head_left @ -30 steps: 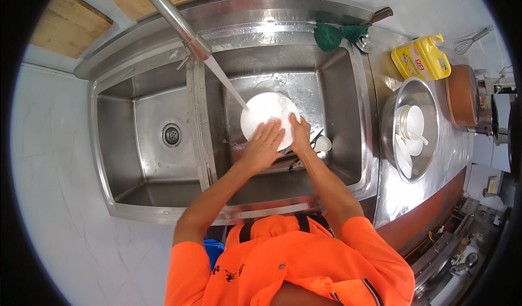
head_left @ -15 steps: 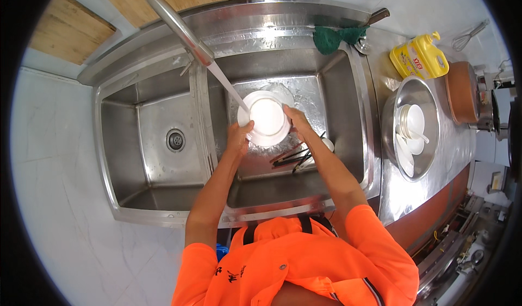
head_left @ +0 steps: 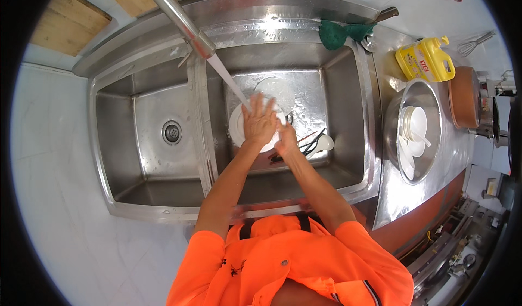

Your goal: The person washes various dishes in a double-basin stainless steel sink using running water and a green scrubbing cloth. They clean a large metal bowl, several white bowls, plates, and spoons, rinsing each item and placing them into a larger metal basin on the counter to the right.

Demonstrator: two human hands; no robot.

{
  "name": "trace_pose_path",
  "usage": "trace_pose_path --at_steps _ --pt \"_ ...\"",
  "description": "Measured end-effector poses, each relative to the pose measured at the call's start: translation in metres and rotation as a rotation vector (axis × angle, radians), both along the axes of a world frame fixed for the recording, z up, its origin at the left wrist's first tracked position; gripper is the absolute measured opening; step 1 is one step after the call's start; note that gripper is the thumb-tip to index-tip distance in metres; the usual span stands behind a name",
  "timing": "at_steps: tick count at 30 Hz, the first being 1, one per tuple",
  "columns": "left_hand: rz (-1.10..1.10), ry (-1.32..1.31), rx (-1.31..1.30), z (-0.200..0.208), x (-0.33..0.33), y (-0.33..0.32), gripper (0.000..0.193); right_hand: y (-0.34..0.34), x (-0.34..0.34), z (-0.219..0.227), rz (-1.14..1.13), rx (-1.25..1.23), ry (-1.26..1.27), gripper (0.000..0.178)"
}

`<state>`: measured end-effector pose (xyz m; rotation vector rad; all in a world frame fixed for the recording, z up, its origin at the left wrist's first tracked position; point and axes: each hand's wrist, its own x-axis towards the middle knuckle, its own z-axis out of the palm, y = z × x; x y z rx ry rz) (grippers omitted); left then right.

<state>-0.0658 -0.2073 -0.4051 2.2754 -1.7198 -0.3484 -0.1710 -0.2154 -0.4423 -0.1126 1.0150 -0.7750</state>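
Under the stream of water [head_left: 228, 83] from the faucet, a white plate [head_left: 237, 126] is held over the right basin. My left hand [head_left: 260, 124] lies flat across its face with the fingers spread, slightly smeared by motion. At the plate's right edge, my right hand [head_left: 286, 139] grips the rim; some of its fingers are hidden. Beneath and beyond it, another pale round dish [head_left: 277, 90] sits on the basin floor. Beside my right wrist are a white ladle [head_left: 324, 143] and several dark, thin utensils [head_left: 310, 144].
Left of the divider is a second basin [head_left: 147, 159] with a drain. On the right counter stand a steel bowl [head_left: 391, 143] of white dishes, a yellow jug [head_left: 424, 60] and a brown pot [head_left: 461, 97]. A green cloth [head_left: 334, 35] hangs over the sink's back corner.
My left hand has let go of the left rim and now lies spread on the plate's face. My right hand has shifted lower along the right edge; the plate has moved slightly left.
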Motion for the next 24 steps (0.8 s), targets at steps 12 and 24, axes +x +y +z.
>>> trace_pose_path --at_steps 12,24 --pt "-0.029 0.188 -0.07 0.005 0.036 0.001 0.052 -0.006 -0.031 0.01 0.07 -0.094 -0.061 0.027" --pt "0.155 0.036 -0.233 0.04 0.007 0.03 0.067 -0.038 -0.034 0.033 -0.068 -0.2 -0.239 0.038"
